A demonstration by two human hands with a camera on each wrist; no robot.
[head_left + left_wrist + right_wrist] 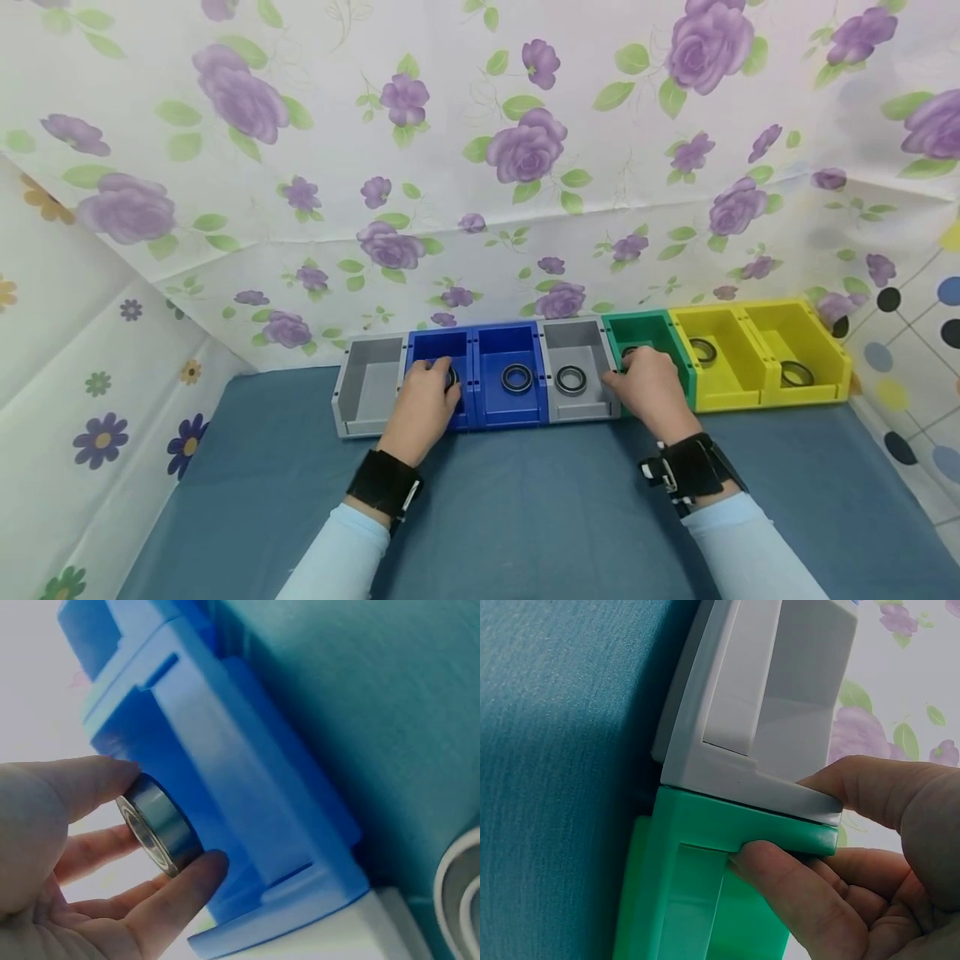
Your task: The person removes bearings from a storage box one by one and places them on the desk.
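Observation:
My left hand (426, 404) reaches into the left blue bin (438, 340). Between thumb and fingers it pinches a ball bearing (166, 825), a metal ring tilted above the bin floor. My right hand (651, 387) grips the adjoining side walls of the right grey bin (799, 712) and the green bin (694, 900). Its thumb lies on the grey side and its fingers reach into the green side. Another bearing (628, 352) shows partly behind the right hand in the green bin.
Bearings lie in the right blue bin (508, 337), the right grey bin and both yellow bins (720, 323). A left grey bin (371, 387) ends the row. The bins stand on blue cloth (517, 508) before a flowered sheet (450, 183).

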